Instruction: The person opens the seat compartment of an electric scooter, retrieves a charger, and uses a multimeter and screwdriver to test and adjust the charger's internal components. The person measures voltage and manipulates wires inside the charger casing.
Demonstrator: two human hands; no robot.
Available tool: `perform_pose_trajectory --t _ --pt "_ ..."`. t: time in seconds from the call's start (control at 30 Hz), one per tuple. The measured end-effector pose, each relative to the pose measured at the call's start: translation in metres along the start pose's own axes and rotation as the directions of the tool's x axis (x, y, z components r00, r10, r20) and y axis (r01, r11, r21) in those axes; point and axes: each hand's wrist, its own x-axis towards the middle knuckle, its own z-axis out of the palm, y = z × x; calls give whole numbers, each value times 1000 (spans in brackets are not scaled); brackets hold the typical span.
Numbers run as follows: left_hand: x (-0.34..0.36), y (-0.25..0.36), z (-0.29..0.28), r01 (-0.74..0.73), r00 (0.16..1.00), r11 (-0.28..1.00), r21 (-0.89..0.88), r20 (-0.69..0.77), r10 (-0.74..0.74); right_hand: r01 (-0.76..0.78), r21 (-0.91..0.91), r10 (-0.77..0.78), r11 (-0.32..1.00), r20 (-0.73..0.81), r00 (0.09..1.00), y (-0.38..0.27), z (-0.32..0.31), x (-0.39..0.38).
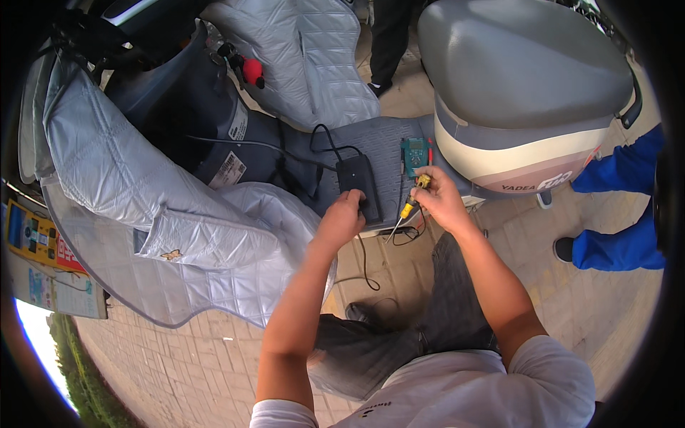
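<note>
My right hand [442, 201] is closed round the yellow and black handle of a screwdriver [408, 207], its metal shaft slanting down to the left. My left hand [341, 222] has its fingers pressed together at the near left edge of a black charger-like box [358, 177]; what they grip, if anything, is hidden. From that box a thick dark cable [285, 153] leads away left, and a thin cord [364, 258] hangs below my left hand. Just beyond my right hand, a teal multimeter [415, 152] lies on the scooter's grey footboard [392, 143], its leads nearby.
The scooter's seat [524, 60] rises at the right. A silver quilted cover [178, 207] drapes over its front at the left. Another person's blue trouser leg [617, 242] stands at the right, and a dark one [389, 43] at the back. Paving [171, 357] surrounds the scooter.
</note>
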Motion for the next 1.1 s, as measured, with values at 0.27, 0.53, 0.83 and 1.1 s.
perform_pose_trajectory --t 0.27,0.53,0.83,1.1 --pt "-32 -31 1 26 1000 991 -130 -15 -28 461 -203 -454 864 81 887 -29 45 0" --pt "-29 -24 10 -5 996 990 -144 -91 -8 643 -407 -563 649 310 766 -41 65 15" --pt "-25 -19 10 2 994 989 -145 -108 -17 669 -398 -499 628 453 739 -48 66 24" --pt "-14 -23 15 121 983 809 -575 -41 -176 593 -427 -239 683 636 734 -45 83 42"
